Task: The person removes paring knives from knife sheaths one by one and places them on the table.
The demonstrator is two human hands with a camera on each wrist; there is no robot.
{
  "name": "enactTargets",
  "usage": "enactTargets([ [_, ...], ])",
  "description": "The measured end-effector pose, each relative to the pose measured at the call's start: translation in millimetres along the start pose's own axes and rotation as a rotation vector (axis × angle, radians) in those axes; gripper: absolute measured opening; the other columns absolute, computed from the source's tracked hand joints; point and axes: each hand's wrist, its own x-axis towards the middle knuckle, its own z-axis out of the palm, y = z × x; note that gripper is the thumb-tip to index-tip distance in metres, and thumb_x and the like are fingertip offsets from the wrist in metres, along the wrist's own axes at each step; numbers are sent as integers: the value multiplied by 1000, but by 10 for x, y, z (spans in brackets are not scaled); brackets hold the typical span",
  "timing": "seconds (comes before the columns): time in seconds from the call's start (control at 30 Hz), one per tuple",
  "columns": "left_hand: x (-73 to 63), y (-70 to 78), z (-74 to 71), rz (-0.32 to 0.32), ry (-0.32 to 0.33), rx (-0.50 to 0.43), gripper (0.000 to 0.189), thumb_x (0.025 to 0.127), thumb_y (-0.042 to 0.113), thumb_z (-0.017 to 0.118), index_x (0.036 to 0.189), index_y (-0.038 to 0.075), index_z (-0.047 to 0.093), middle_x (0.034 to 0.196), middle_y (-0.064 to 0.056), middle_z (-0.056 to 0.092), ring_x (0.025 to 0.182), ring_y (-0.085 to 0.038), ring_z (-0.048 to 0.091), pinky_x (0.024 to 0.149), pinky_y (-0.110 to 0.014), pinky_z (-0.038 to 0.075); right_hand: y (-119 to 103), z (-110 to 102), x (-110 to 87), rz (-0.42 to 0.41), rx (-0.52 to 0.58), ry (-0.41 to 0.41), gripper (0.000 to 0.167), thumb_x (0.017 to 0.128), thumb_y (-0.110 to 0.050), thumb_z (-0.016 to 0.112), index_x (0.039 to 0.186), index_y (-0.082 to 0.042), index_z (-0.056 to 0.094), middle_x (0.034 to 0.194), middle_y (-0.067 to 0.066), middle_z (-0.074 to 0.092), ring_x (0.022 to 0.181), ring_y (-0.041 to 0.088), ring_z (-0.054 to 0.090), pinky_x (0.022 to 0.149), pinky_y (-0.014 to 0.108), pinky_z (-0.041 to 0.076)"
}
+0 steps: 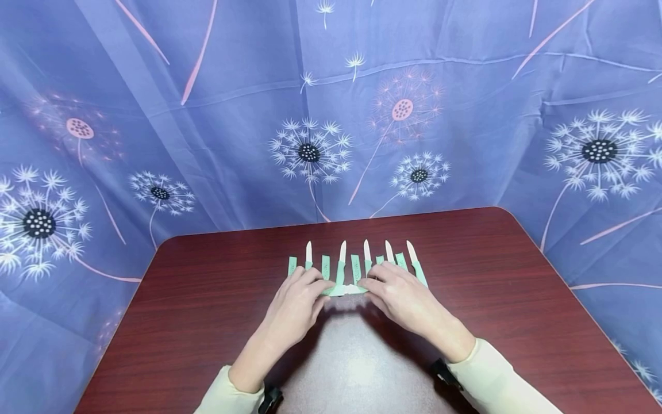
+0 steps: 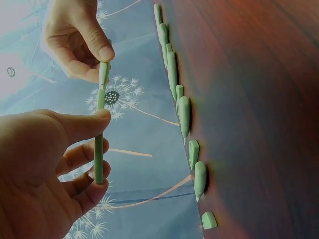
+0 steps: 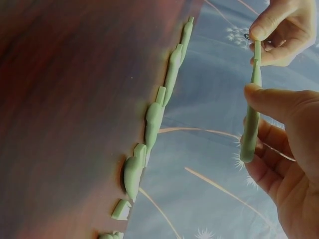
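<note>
My left hand [image 1: 293,302] pinches a flat green blade sheath [image 2: 98,154] between thumb and fingers. The right hand [image 1: 405,296] grips the green handle of a paring knife [image 3: 250,134], with the thumb along its upper side. Both hands face each other above the table, so that sheath and knife lie in one line from left to right. In both wrist views the sheath's end meets the front of the knife handle. Between the hands the head view shows a bright, pale stretch, washed out by light.
Just beyond the hands, a row of several paring knives [image 1: 341,270] lies on the dark red table [image 1: 207,299], pale blades pointing away. Green sheaths [image 1: 325,265] lie between them. A blue dandelion-print curtain [image 1: 233,144] hangs behind the table.
</note>
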Motion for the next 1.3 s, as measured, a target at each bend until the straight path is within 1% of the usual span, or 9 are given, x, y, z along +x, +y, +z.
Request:
enactTargets([
  [0.2,-4,-6,-6,-1,13,18,33,84,6,89,115,11,80,99,3,65,83,-20,50,75,-32,47,7,-7,-4,7,-8,-7,25,86,-7,86,109,-12,77,95,0,61,87,20,60,78,34,54],
  [0.43,-6,-11,-7,4,6,12,31,84,7,90,113,13,80,98,4,64,83,-19,49,75,-32,46,18,-13,-10,8,-15,-11,25,88,-9,86,110,-12,77,96,1,61,88,20,61,79,34,54],
  [0.7,-5,-3,-15,-19,-4,25,32,85,7,89,115,12,80,98,2,65,81,-18,48,73,-30,45,11,-29,-5,20,-3,-12,23,89,-8,84,110,-11,78,96,1,62,87,20,60,78,34,54],
  [0.83,-5,-13,-13,-15,-3,19,32,85,7,90,115,12,80,98,3,65,81,-19,48,73,-31,45,15,-26,-10,24,2,-14,23,89,-8,84,110,-11,78,95,0,62,86,19,59,77,33,53],
  [0.97,-6,-24,-11,-7,-3,17,32,84,7,90,114,13,80,98,3,65,82,-19,48,74,-31,45,21,-25,-13,23,4,-7,24,88,-7,85,110,-11,78,95,1,62,86,19,59,77,33,54],
  [1.3,-8,-34,-38,-19,2,24,34,83,5,91,114,13,80,99,4,66,82,-20,49,72,-31,46,47,-36,-10,26,-8,9,24,87,-8,86,109,-13,78,96,1,63,84,19,59,76,34,53],
])
